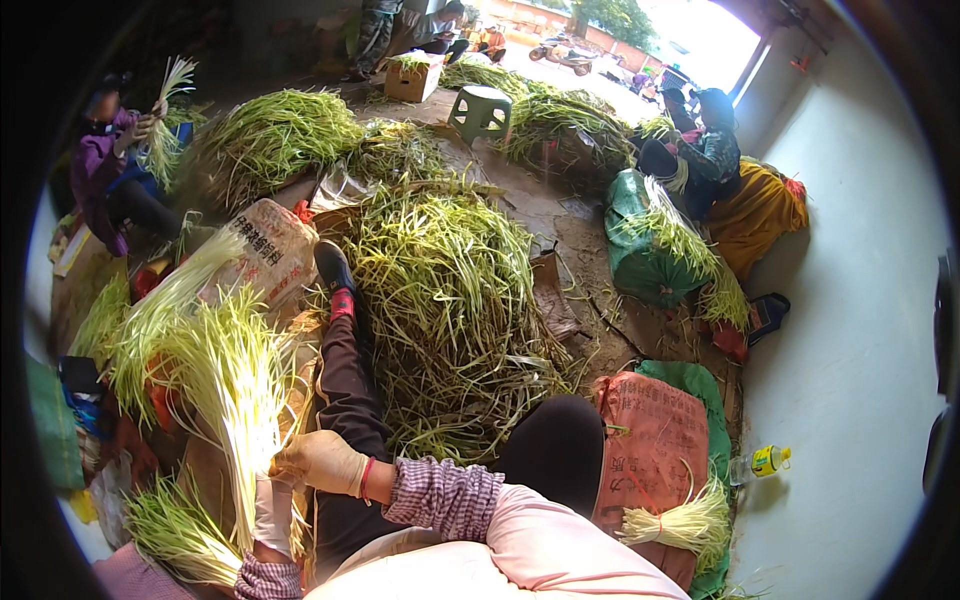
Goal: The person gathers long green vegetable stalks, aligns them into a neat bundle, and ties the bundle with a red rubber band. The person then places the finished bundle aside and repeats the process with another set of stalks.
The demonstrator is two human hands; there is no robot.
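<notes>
My gloved left hand (271,514) grips a large upright bundle of long-leaved, pale-stemmed greens (240,382), which look like blanched chives. Against the bundle's right edge, my gloved right hand (324,461) has its fingers curled close to the left thumb; what lies between those fingertips is hidden. Behind the held bundle, another sheaf of greens (176,300) leans on a printed woven sack (274,251). A shorter bunch (184,532) lies beside my left wrist. Past my outstretched leg rises a big tangled heap of greens (450,292).
On my right, a tied bunch (664,521) rests on a red woven sack (652,450), near a plastic bottle (757,465) by the white wall. Farther off are a green stool (480,112), a cardboard box (412,79), more heaps and several seated people, one holding greens at left.
</notes>
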